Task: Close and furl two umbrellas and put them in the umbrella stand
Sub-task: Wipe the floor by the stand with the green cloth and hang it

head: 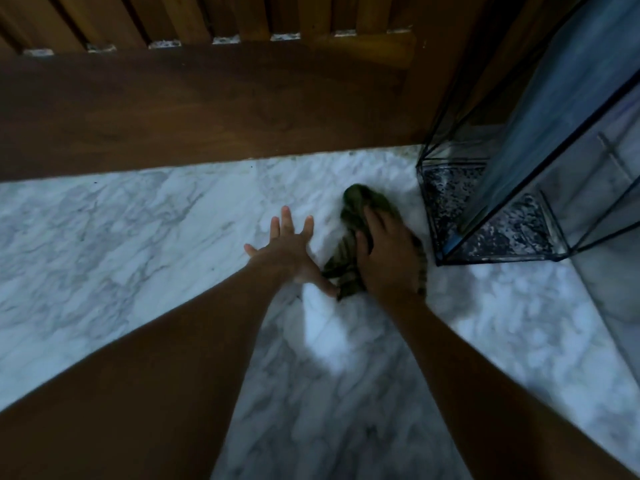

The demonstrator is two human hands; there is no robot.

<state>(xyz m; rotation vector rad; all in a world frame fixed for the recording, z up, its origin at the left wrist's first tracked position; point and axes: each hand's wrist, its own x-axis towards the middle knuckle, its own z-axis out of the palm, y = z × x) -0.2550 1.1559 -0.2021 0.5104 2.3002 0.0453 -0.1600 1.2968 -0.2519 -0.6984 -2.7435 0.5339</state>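
Dim, bluish light; motion blur smears the lower frame and both forearms, wide-angle bending warps edges at upper right.

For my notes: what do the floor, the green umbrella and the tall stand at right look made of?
Floor: polished stone, likely marble; white with grey veins, soft sheen.
Green umbrella, gripped by the right hand: matte fabric, bunched in soft folds; blur hides the weave.
Stand: clear glass panes, see-through, in thin dark edging, possibly metal.
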